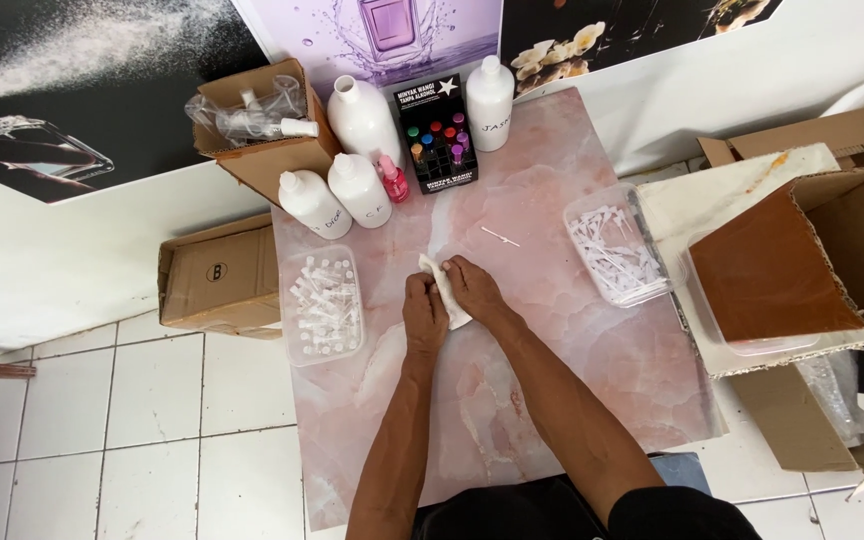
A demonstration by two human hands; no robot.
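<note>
I hold a white tissue point(444, 288) between both hands over the middle of the pink marble counter point(552, 400). My left hand point(424, 315) is curled shut around its near end, and my right hand point(474, 290) pinches its far side, fingers closed on the paper. The tissue's long axis runs roughly from the far-left toward the near-right, one corner poking out past my left thumb toward the far edge and another tail showing below my right palm. Something small may be wrapped inside it, but my fingers hide that, so I cannot tell. Both hands touch the tissue; neither is nearer.

A thin white stick point(499, 237) lies loose on the counter just beyond my right hand, toward the far edge, slanted like the tissue. At the left edge sits a clear tray point(324, 305) of small capped vials. Near the right edge a second clear tray point(616, 247) holds a heap of white spray tubes. Along the far edge stand four white bottles point(360, 190), a small pink bottle point(392, 178) and a black display box point(436, 134) with coloured caps. A cardboard box point(270, 125) of clear sprayers leans at the far-left corner, and a big open carton point(812, 255) sits off the right edge.
</note>
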